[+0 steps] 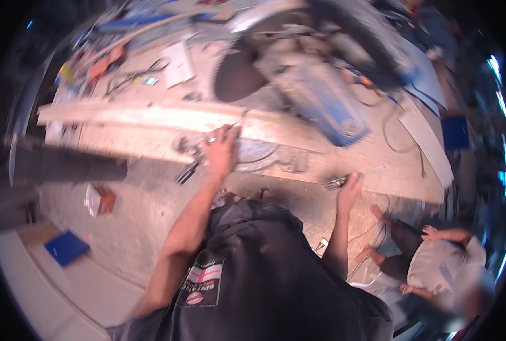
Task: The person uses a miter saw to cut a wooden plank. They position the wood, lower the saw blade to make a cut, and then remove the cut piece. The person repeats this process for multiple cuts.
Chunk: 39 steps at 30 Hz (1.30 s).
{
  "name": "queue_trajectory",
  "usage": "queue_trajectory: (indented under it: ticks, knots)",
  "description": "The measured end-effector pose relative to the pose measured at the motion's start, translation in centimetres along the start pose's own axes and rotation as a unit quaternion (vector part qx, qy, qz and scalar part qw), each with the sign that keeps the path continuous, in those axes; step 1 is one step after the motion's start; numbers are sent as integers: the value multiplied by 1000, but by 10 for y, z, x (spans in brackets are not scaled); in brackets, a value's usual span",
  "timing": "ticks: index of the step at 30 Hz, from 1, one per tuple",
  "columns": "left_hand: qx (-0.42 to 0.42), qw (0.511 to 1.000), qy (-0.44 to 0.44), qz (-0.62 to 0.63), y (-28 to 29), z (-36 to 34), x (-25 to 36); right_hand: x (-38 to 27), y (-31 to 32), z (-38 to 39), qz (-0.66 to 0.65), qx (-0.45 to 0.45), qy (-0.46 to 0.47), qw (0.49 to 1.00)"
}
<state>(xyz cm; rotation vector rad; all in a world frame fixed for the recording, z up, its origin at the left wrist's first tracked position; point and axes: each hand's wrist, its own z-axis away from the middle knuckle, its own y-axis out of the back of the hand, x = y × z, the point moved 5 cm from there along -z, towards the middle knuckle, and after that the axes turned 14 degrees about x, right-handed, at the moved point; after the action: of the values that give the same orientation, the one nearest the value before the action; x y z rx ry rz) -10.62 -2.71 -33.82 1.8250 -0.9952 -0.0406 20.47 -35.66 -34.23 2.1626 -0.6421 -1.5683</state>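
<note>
A long pale wooden plank lies across the base of a mitre saw, whose blue and grey body is blurred. My left hand, wearing a ring, is bent over the plank's near edge with its fingers closed on it. By its fingertips shows a thin dark line, too blurred to name. Below that hand a black handle juts from the saw's base. My right hand is closed at the bench's near edge, around something small I cannot make out. Beside it show a metallic piece and a thin pale strip.
Tools and scraps crowd the back of the wooden bench, including a white card and dark cord. Another person sits on the floor at right, near loose cables. A red and white box stands on the floor at left.
</note>
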Motion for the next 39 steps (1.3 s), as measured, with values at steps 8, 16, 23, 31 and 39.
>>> queue_trajectory:
  ticks: [8,16,23,31,39]
  knots:
    - [-106,978,-177,-4,-11,-56,-25,75,-68,-61,137,-159,-79,974]
    - [-129,941,-306,-63,-15,-59,-26,67,-84,-69,135,-181,-59,972]
    - [-152,918,-339,-138,-20,-59,-24,110,-92,-69,65,-142,25,987]
    - [18,996,-57,-71,6,-28,-15,34,-63,-39,-75,-122,-22,989]
    - [-24,725,559,403,-3,20,-2,-177,-99,95,-154,-299,192,922]
